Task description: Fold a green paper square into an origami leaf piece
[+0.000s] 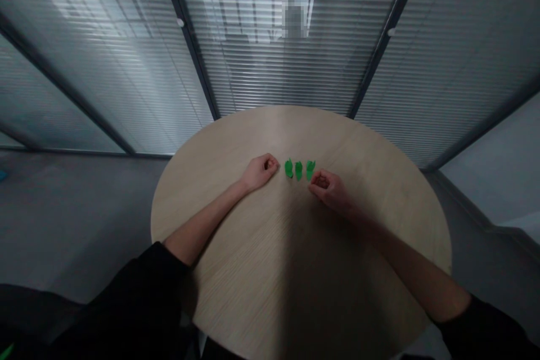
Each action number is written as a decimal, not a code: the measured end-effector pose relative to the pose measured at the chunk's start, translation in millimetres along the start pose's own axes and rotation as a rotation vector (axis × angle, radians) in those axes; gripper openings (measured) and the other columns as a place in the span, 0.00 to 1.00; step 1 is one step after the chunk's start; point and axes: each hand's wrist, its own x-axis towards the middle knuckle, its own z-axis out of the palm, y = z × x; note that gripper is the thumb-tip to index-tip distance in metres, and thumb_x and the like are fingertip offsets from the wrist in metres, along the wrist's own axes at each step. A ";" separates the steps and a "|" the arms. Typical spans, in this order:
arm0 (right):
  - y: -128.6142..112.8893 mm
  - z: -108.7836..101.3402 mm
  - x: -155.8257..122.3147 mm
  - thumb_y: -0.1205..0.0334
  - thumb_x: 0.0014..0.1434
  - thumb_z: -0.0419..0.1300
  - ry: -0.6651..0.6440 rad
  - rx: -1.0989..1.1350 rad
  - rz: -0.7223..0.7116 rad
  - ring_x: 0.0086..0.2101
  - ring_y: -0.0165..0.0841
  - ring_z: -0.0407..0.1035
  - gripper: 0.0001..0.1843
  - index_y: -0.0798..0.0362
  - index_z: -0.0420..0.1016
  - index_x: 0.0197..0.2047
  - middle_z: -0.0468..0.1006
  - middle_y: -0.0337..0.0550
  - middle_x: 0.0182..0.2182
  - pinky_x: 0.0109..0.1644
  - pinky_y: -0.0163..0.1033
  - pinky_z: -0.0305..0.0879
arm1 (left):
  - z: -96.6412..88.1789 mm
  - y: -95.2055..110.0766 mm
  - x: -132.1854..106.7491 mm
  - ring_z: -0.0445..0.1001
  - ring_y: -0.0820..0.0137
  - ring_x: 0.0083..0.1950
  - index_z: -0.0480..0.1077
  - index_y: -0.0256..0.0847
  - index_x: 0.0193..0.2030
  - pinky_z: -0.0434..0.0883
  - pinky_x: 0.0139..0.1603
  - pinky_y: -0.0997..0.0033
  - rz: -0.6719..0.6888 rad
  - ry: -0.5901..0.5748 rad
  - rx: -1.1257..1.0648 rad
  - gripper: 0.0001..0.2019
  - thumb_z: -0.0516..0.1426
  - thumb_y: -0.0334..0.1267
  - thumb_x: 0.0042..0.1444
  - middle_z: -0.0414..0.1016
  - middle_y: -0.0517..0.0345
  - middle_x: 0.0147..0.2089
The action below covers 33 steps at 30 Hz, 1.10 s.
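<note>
Three small green leaf-shaped pieces lie in a row on the light wood table (236, 225): a left one (288, 168), a middle one (298, 170) and a right one (310, 169). My right hand (329, 187) is curled in a pinch at the near end of the right piece, its fingertips overlapping that end. Just left of the row, my left hand (260, 171) rests on the tabletop with fingers curled and thumb and fingertips together. Nothing shows in it, and it is apart from the left piece.
The table is round-edged. Beyond it stands a glass partition with blinds (278, 73) and dark frames. Grey floor (101, 208) shows at the left, a pale wall (502, 169) at the right. My shadow falls across the near tabletop.
</note>
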 end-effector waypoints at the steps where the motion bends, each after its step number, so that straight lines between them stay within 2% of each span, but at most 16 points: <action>1: 0.9 -1.7 -0.2 0.58 0.50 0.63 0.007 -0.002 0.000 0.24 0.29 0.63 0.08 0.49 0.67 0.29 0.68 0.33 0.23 0.27 0.35 0.58 | -0.3 0.5 -0.9 0.70 0.69 0.31 0.73 0.38 0.37 0.65 0.34 0.70 -0.005 0.003 0.005 0.07 0.56 0.38 0.63 0.76 0.56 0.32; 11: 20.3 -13.6 8.2 0.56 0.47 0.62 0.105 -0.044 0.001 0.23 0.29 0.60 0.08 0.50 0.68 0.27 0.67 0.34 0.21 0.27 0.35 0.56 | -0.3 3.4 -7.5 0.64 0.71 0.29 0.63 0.40 0.29 0.59 0.33 0.70 -0.079 0.063 0.086 0.14 0.52 0.43 0.66 0.68 0.60 0.27; 16: 21.9 -12.6 8.8 0.57 0.47 0.61 0.128 -0.058 -0.023 0.24 0.29 0.62 0.07 0.50 0.68 0.27 0.68 0.34 0.22 0.29 0.36 0.58 | -1.7 6.8 -14.7 0.60 0.71 0.27 0.55 0.42 0.21 0.54 0.31 0.69 -0.086 -0.001 0.148 0.22 0.49 0.45 0.67 0.60 0.62 0.22; 25: 22.5 -10.3 -5.5 0.56 0.48 0.60 0.137 -0.095 -0.034 0.25 0.31 0.65 0.07 0.50 0.68 0.28 0.70 0.34 0.22 0.30 0.36 0.59 | -5.4 25.6 -42.6 0.59 0.69 0.27 0.63 0.41 0.24 0.53 0.33 0.68 -0.057 -0.092 0.264 0.23 0.48 0.50 0.69 0.64 0.58 0.24; 33: 18.4 -5.7 -24.5 0.59 0.50 0.59 0.122 -0.165 -0.047 0.23 0.30 0.64 0.05 0.50 0.68 0.29 0.70 0.33 0.21 0.29 0.35 0.57 | -10.1 41.0 -70.6 0.62 0.68 0.28 0.62 0.42 0.25 0.54 0.33 0.68 -0.043 -0.144 0.283 0.22 0.47 0.49 0.71 0.67 0.57 0.26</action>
